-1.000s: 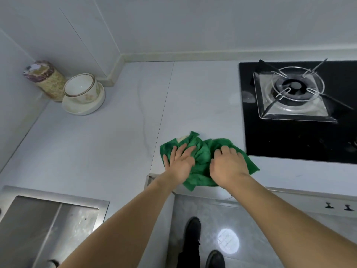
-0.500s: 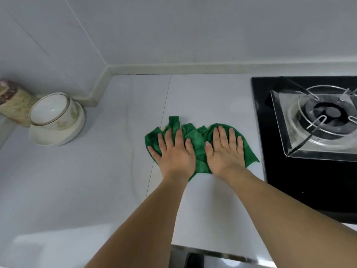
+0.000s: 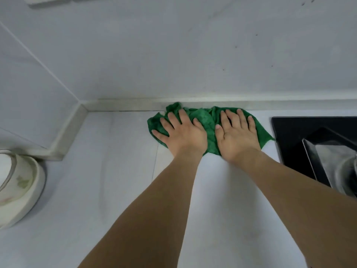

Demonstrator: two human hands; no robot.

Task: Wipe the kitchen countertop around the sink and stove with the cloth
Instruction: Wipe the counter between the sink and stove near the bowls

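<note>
Two flat hands press a green cloth against the back edge of the countertop.

The left hand (image 3: 181, 134) and right hand (image 3: 236, 135) lie side by side, fingers straight and spread, palms down on the crumpled, nubby green cloth (image 3: 205, 120). The cloth's far edge bunches against the pale raised strip (image 3: 123, 105) where the smooth white stone countertop (image 3: 116, 171) meets the wall. To the right, near the cloth's pointed corner, sits the glossy black glass stove (image 3: 289, 136) with a square metal tray. At the far left stands a rounded ceramic bowl (image 3: 21, 182) on a saucer.
</note>
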